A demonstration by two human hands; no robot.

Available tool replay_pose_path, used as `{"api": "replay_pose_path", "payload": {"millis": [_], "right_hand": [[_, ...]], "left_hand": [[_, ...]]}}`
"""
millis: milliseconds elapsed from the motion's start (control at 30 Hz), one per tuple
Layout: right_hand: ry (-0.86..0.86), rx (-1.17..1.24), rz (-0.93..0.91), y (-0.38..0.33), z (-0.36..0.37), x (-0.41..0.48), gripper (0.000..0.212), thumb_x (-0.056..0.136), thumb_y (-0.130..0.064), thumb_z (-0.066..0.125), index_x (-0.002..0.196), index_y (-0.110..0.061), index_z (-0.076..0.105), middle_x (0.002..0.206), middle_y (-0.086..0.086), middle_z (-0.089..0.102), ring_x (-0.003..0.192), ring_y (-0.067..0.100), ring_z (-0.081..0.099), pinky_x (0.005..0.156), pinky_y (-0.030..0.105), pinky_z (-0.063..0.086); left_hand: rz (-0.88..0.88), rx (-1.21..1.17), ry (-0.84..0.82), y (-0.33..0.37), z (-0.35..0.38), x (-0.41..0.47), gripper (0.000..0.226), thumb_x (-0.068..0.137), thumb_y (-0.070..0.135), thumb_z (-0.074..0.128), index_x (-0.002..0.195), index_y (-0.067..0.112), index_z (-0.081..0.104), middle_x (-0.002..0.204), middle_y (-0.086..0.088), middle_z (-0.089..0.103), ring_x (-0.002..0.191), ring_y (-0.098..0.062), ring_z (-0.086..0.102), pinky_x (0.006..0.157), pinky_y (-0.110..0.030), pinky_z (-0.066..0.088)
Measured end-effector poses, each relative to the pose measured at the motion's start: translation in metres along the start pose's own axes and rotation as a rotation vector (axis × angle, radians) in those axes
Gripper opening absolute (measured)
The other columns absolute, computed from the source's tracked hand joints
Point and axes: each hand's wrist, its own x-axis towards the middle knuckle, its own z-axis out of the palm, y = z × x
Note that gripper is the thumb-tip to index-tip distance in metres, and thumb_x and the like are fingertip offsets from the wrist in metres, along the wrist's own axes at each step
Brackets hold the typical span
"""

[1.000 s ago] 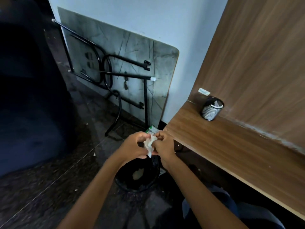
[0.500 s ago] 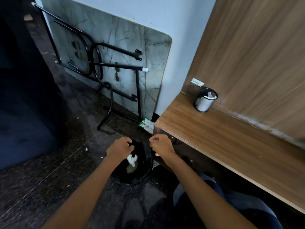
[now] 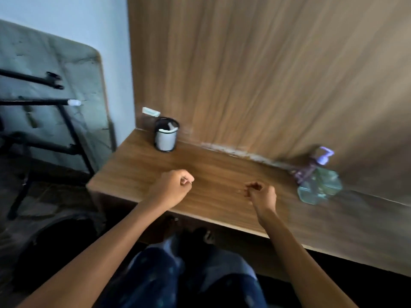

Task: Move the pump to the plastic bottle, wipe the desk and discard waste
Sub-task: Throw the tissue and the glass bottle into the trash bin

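A clear plastic bottle (image 3: 320, 185) with a purple pump (image 3: 323, 157) on top stands at the back right of the wooden desk (image 3: 222, 174), against the wood panel. The frame is blurred by motion. My left hand (image 3: 174, 185) hovers over the desk's left part, fingers curled shut, nothing in it. Over the middle of the desk my right hand (image 3: 261, 193) is also curled shut and holds nothing. The black waste bin (image 3: 55, 243) sits on the floor at the lower left, beside the desk.
A black mesh pen cup (image 3: 165, 134) with white paper inside stands at the desk's back left corner. A folded table (image 3: 55, 96) with black legs leans on the wall to the left. My knees (image 3: 178, 274) are under the desk's front edge.
The crumpled tissue left my hands and dropped into the bin. Both hands rose from over the bin to above the desk, and my view swung right, bringing the bottle with the pump into sight.
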Motion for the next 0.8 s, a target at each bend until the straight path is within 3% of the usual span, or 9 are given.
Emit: {"api": "replay_pose_path", "payload": {"millis": [100,267,400,567,667,800], "right_hand": [[0.333,-0.098,-0.007,0.014,-0.061,0.038,0.021,0.079,-0.002,0.055,0.091,-0.008,0.072,0.098,0.021,0.069,0.094,0.037,0.063,0.084,0.04,0.049],[0.673,-0.197,0.066,0.037,-0.138,0.094,0.042,0.078,-0.013,0.066,0.118,-0.007,0.055,0.13,0.021,0.042,0.117,0.041,0.039,0.09,0.046,0.041],[0.592,-0.159,0.156,0.056,-0.158,0.121,0.074,0.074,-0.028,0.075,0.134,-0.009,0.036,0.141,0.021,0.03,0.124,0.042,0.034,0.099,0.048,0.036],[0.461,-0.026,0.099,0.076,-0.158,0.139,0.095,0.071,-0.031,0.078,0.144,-0.013,0.021,0.145,0.019,0.033,0.13,0.038,0.037,0.105,0.047,0.033],[0.476,0.001,0.105,0.079,-0.158,0.144,0.091,0.069,-0.03,0.079,0.14,-0.011,0.026,0.139,0.017,0.04,0.126,0.038,0.041,0.103,0.048,0.036],[0.458,0.035,-0.032,0.072,-0.146,0.13,0.082,0.06,-0.029,0.083,0.129,-0.016,0.041,0.128,0.01,0.053,0.118,0.03,0.051,0.098,0.046,0.044]], "left_hand": [[0.072,0.043,-0.083,0.039,0.052,0.016,0.014,0.084,0.022,0.057,0.087,0.032,0.067,0.093,0.01,0.066,0.09,-0.009,0.063,0.078,-0.028,0.05],[0.126,0.045,-0.199,0.082,0.12,0.03,0.014,0.085,0.024,0.056,0.085,0.033,0.067,0.094,0.011,0.069,0.085,-0.006,0.064,0.076,-0.031,0.054],[0.136,0.038,-0.233,0.091,0.145,0.032,0.016,0.087,0.017,0.056,0.092,0.021,0.07,0.085,0.01,0.067,0.077,-0.005,0.062,0.064,-0.019,0.045],[0.145,-0.002,-0.261,0.092,0.152,0.027,0.015,0.086,0.014,0.057,0.091,0.021,0.07,0.088,0.008,0.069,0.078,-0.007,0.063,0.072,-0.02,0.048],[0.144,-0.047,-0.255,0.092,0.147,0.025,0.017,0.086,0.012,0.055,0.09,0.021,0.069,0.092,0.005,0.071,0.081,-0.008,0.065,0.081,-0.026,0.052],[0.184,-0.082,-0.243,0.093,0.132,0.026,0.023,0.087,0.009,0.052,0.091,0.027,0.065,0.088,0.011,0.069,0.08,-0.006,0.064,0.076,-0.022,0.048]]}}
